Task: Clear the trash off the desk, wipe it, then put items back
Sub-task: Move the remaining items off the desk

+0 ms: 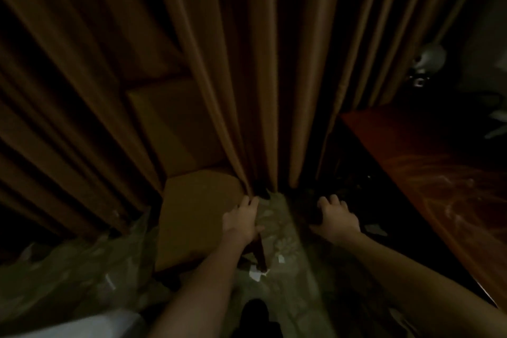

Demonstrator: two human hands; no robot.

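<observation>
The scene is very dim. My left hand [241, 221] reaches down at the foot of the brown curtain [263, 77], its fingers curled over the edge of a translucent plastic bag [277, 230]. My right hand [338, 218] grips the rim of a dark bag [315, 218] beside it, fingers curled over the far side. Small white paper scraps [256, 275] lie inside or under the translucent plastic. The reddish wooden desk [444, 173] runs along the right, its top streaked with pale marks.
A brown cardboard box [197, 217] stands left of my left hand. Crumpled clear plastic [76, 277] fills the lower left. A pale round object [428, 62] sits at the desk's far end. One scrap [375, 229] lies right of my right hand.
</observation>
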